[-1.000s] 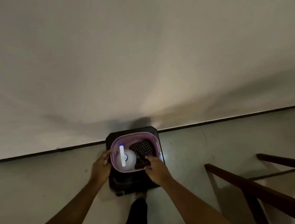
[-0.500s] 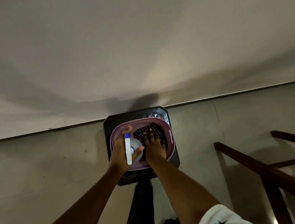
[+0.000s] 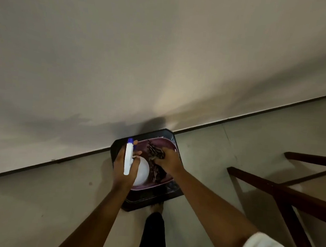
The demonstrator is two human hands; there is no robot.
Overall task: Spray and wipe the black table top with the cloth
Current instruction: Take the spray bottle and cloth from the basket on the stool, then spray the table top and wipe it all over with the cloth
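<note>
**Q:** Which step does the figure show, and how is it done well?

**A:** Judged from the layout, the tools are being taken out of the purple basket [image 3: 169, 143]. It sits on the black table [image 3: 144, 201] at lower centre of the frame, against the wall. The basket covers most of the top, so it probably has to come off the table before any spraying. Bottle and cloth should rise straight up, clear of the rim, so the basket is not dragged along.

**Q:** How are the hands posed?

**A:** The left hand [image 3: 124, 165], left of centre, has its fingers curled round the neck of the white spray bottle [image 3: 142, 171]. The blue-tipped nozzle points toward the top of the frame, and the round body hangs over the basket's left half. Whether a finger rests on the trigger cannot be told. The right hand [image 3: 170, 160], just to the right, grips a bunched dark patterned cloth [image 3: 156, 153] in curled fingers, and the rest trails down inside the basket. Both forearms reach in from the bottom edge, nearly straight.

**Q:** Anything else nearby?

**A:** A dark wooden frame [image 3: 270, 188] at right, well apart from the table
</note>
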